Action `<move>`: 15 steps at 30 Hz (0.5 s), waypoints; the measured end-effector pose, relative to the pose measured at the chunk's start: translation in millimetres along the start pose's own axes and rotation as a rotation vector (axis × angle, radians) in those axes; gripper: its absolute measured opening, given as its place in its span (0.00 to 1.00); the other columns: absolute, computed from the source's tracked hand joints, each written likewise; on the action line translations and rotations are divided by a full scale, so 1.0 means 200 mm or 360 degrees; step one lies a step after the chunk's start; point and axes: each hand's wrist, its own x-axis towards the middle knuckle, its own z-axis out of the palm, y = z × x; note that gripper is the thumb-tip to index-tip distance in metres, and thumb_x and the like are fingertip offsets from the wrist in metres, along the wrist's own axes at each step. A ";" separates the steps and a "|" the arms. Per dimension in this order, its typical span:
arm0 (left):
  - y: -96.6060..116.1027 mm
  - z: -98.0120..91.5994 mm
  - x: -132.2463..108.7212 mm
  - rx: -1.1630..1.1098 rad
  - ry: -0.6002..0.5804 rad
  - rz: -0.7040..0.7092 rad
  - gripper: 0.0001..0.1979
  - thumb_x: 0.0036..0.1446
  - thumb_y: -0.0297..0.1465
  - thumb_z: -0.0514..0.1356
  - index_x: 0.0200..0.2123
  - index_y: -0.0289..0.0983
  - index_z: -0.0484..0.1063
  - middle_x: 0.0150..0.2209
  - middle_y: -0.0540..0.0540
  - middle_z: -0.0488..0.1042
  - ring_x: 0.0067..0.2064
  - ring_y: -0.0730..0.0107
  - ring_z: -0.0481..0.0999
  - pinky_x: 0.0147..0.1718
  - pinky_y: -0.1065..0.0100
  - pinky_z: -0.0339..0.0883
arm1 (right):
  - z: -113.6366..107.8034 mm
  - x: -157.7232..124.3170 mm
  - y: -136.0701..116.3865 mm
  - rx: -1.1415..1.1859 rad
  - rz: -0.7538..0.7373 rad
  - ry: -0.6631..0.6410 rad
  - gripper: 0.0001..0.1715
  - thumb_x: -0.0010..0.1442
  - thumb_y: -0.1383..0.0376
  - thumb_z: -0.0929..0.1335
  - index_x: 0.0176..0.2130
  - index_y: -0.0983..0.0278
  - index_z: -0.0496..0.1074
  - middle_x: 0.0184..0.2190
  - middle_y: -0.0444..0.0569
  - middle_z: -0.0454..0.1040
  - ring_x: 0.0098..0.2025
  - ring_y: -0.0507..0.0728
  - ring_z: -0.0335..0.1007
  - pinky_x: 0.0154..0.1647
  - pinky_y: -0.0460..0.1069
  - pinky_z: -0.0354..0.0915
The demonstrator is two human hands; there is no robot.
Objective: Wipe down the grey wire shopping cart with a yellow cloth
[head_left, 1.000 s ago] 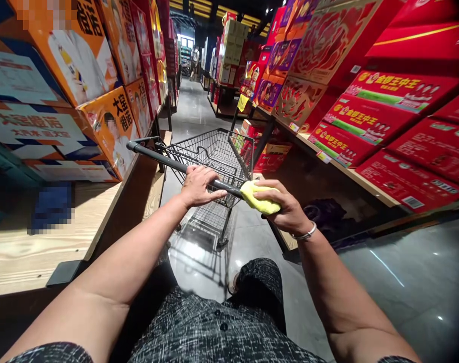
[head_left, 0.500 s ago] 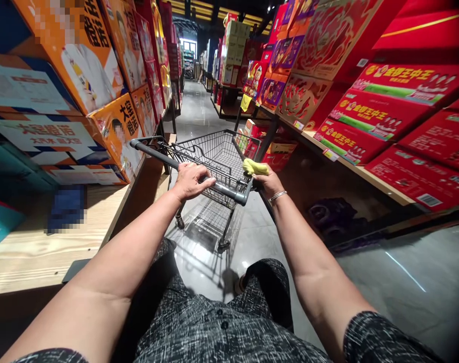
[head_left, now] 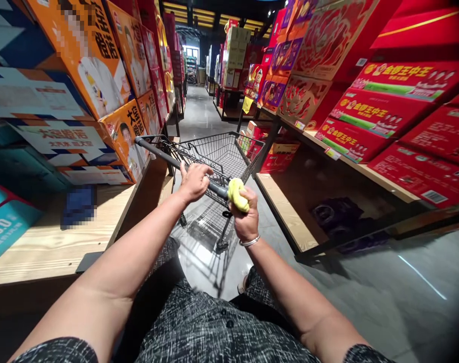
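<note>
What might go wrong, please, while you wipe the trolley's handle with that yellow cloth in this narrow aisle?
1. The black wire shopping trolley stands on a glossy tiled floor; it could roll away, since the left hand alone steadies the dark handle bar.
2. The right hand pinches the yellow cloth at the bar's end; it could slip off.
3. The trolley's front sits close to the red boxes and could bump them.

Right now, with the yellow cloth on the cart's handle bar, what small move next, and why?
Probably slide the right hand and its crumpled yellow cloth leftward along the dark metal handle bar toward the left hand, since the cloth presses only the bar's right stretch.
</note>
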 end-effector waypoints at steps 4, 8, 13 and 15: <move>0.12 0.04 -0.09 -0.0090 -0.0019 0.0134 0.17 0.67 0.31 0.49 0.39 0.45 0.78 0.42 0.49 0.81 0.54 0.57 0.72 0.72 0.37 0.34 | 0.03 -0.07 -0.04 0.0059 -0.0305 -0.0012 0.20 0.59 0.67 0.74 0.50 0.51 0.74 0.57 0.47 0.69 0.62 0.59 0.69 0.65 0.58 0.67; 0.16 0.07 -0.11 -0.0114 0.0021 0.0132 0.21 0.71 0.37 0.48 0.35 0.44 0.80 0.42 0.49 0.82 0.55 0.55 0.70 0.71 0.34 0.29 | 0.02 -0.04 0.06 0.0023 -0.0373 -0.0050 0.12 0.60 0.65 0.73 0.44 0.51 0.75 0.55 0.48 0.70 0.63 0.61 0.68 0.64 0.62 0.68; 0.15 0.08 -0.09 -0.0099 0.0035 0.0124 0.21 0.71 0.43 0.53 0.30 0.43 0.78 0.37 0.48 0.79 0.53 0.54 0.69 0.70 0.34 0.31 | -0.06 0.12 0.23 -0.0135 -0.0081 -0.0054 0.09 0.59 0.59 0.73 0.41 0.53 0.72 0.55 0.51 0.69 0.60 0.63 0.68 0.66 0.63 0.65; 0.15 0.08 -0.09 -0.0118 0.0023 0.0120 0.19 0.69 0.45 0.57 0.31 0.44 0.79 0.36 0.49 0.79 0.53 0.54 0.68 0.70 0.34 0.31 | -0.11 0.23 0.29 -0.0236 0.0070 -0.0118 0.13 0.55 0.57 0.74 0.40 0.56 0.72 0.52 0.53 0.70 0.58 0.64 0.69 0.67 0.65 0.63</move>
